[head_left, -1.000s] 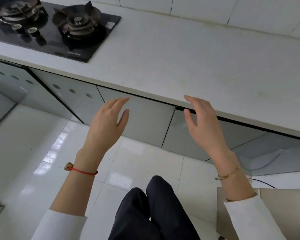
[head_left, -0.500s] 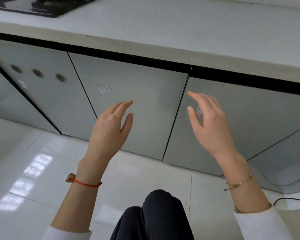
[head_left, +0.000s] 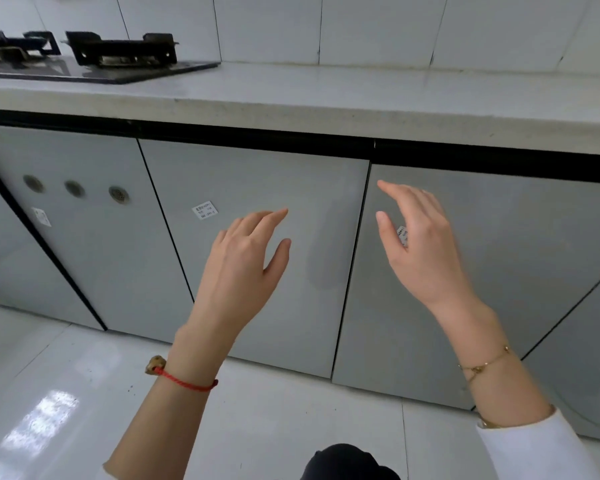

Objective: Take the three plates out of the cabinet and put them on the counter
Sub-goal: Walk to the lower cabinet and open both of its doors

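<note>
In the head view, two hands are reaching toward the cabinet (head_left: 257, 237) in the middle of the frame. The left hand (head_left: 239, 268) is hanging at centre, fingers straight and slightly spread, thumb apart, holding nothing; whether it is touching the door is unclear. The right hand (head_left: 420, 244) is hanging right of centre, fingers loosely extended and pointing up-left, thumb apart, also holding nothing, and a little blurred. It is sitting over the dark seam between two doors.

Four grey door panels are showing fully or in part across the frame, all lying shut, with a fifth grey panel cut off at the far left. No plates are showing; the three plates cannot be seen anywhere in the frame. Two small white stickers (head_left: 205, 210) are showing fully on the doors, and a third is peeking out behind the right hand. Three round vents (head_left: 118, 194) are sitting in a row on the left door.

The counter (head_left: 361, 102) is running across the upper part of the frame. One black stove (head_left: 118, 60) is standing on it at the upper left, with two burner grates showing.

One red string bracelet (head_left: 184, 381) is circling the left wrist; one thin gold chain (head_left: 485, 365) is circling the right. White tiles are covering the wall at the top and glossy floor at the bottom.
</note>
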`<state>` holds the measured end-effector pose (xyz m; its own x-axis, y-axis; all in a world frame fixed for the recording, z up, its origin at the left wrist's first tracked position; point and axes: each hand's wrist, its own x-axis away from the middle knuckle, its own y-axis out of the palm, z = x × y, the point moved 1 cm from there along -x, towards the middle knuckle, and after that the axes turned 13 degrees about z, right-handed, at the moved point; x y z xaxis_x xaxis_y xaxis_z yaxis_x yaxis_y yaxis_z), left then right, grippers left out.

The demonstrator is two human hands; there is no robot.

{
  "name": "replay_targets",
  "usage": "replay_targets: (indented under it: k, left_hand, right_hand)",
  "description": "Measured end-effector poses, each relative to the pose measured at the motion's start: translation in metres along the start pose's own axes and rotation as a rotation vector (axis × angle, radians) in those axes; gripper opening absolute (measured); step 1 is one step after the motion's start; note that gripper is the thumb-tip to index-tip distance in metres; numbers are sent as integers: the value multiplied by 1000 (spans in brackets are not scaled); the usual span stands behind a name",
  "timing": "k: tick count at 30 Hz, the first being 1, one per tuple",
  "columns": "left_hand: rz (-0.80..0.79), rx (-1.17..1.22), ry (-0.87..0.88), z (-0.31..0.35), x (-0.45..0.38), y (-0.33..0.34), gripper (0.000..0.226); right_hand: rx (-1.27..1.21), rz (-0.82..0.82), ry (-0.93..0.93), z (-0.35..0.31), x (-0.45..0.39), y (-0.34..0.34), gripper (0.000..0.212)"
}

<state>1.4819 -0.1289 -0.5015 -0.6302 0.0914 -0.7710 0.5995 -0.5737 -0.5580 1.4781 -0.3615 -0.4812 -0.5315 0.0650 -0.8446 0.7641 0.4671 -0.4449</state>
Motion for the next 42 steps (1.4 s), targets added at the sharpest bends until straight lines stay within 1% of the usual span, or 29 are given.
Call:
replay_targets:
  k: [5,7,9,13,15,18,24,26,34,38,42]
  left_hand:
    - [69,45,65,12,-45,17,39]
    - [79,93,43,16,-62,30,37]
    - [79,233,-93,23,-75,43,35]
    - [50,532,-465,35,-92,66,32]
    - [36,668,-594,38,-96,73,30]
    - [40,831,-705,40,-102,79,23]
    - [-17,1076,-820,39,-112,81,13]
    - [-31,1097,-830,39,-112,81,14]
    - [21,1054,-794,45,-96,67,18]
    - [26,1055,-769,44,-80,50,16]
    - [21,1050,-752,43,-65,33,16]
  right_hand:
    - [37,66,-45,0,-31,3,40]
    - [60,75,-58,3,-39,7,40]
    - [78,82,-69,6,-45,11,40]
    - [111,92,-75,12,-48,19,39]
    - [122,88,-81,12,-48,22,39]
    - [134,80,-79,15,-47,26,40]
    - [131,71,-78,15,-46,27,43]
    - [130,71,-74,15,-45,26,43]
    - [115,52,-60,10,-41,15,45]
    - [36,3,-71,0,-35,14,45]
    - [-93,32,-51,-15,-26,9,40]
